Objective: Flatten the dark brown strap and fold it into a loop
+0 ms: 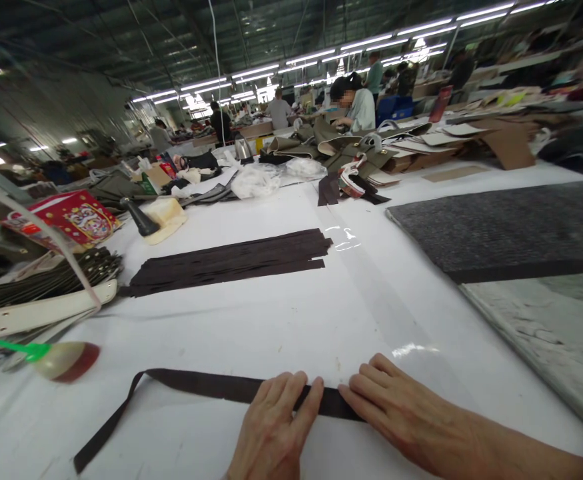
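Observation:
A long dark brown strip (206, 385) of leather-like material lies across the white table in front of me. Its left part twists over and bends toward the near edge. My left hand (277, 421) presses onto the strip, fingers together over its upper edge and thumb beside them. Just to the right, my right hand (405, 412) has its fingers closed on the same strip and covers its right end. A short piece of the strip shows between the two hands. Farther back lies a flat bundle of similar dark strips (231, 261).
A squeeze bottle (68, 360) with a green nozzle lies at left, near a pale strap (54, 308). A red printed bag (71, 217) and a dark cone-shaped object (140, 217) sit beyond. At right is a board with dark grey covering (511, 230). People work in the background.

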### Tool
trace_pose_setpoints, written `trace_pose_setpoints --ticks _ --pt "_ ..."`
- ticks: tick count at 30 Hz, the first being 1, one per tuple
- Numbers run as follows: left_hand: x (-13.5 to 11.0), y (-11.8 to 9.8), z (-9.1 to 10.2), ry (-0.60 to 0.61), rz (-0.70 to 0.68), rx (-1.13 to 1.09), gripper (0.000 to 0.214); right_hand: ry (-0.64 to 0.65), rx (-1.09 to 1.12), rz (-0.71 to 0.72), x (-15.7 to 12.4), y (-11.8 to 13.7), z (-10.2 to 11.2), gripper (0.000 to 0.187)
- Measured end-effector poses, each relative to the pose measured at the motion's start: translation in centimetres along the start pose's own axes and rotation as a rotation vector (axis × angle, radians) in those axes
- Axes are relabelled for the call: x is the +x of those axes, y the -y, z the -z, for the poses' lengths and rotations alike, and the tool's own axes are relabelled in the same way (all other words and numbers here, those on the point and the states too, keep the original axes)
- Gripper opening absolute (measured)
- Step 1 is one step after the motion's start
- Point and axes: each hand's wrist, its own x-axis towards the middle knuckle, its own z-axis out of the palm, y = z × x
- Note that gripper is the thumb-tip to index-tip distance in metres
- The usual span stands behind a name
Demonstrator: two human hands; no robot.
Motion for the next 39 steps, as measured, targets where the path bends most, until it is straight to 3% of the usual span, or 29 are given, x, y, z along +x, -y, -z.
trace_pose_setpoints --ticks 4,10,22,27,32,36,39 --pt "1.3 -1.3 -1.4 0.040 -0.057 -0.137 0.044 0.007 -0.019 0.000 0.0 0.2 0.3 0.033" --pt "0.4 -1.0 -2.3 0.141 -0.084 -0.115 0.049 0.032 0.006 -0.030 -1.3 0.0 0.5 0.036" --pt "0.9 -2.0 -2.3 0.119 -0.130 0.029 0.048 0.037 -0.004 -0.084 -4.3 0.0 2.2 0.036" --pt "1.0 -2.4 -2.3 0.095 -0.060 0.071 0.048 0.048 -0.003 -0.127 -5.3 0.1 2.4 0.037" --pt "0.8 -2.4 -2.7 0.096 -0.106 0.099 0.049 0.066 -0.009 -0.149 -6.5 0.0 2.7 0.039" --pt "0.6 -2.5 -2.9 0.090 -0.065 0.121 0.050 0.094 -0.054 -0.151 -7.9 -0.3 3.5 0.037" --pt "0.6 -2.4 -2.9 0.086 -0.101 0.128 0.047 0.000 -0.072 -0.186 -8.0 -0.4 4.1 0.035"
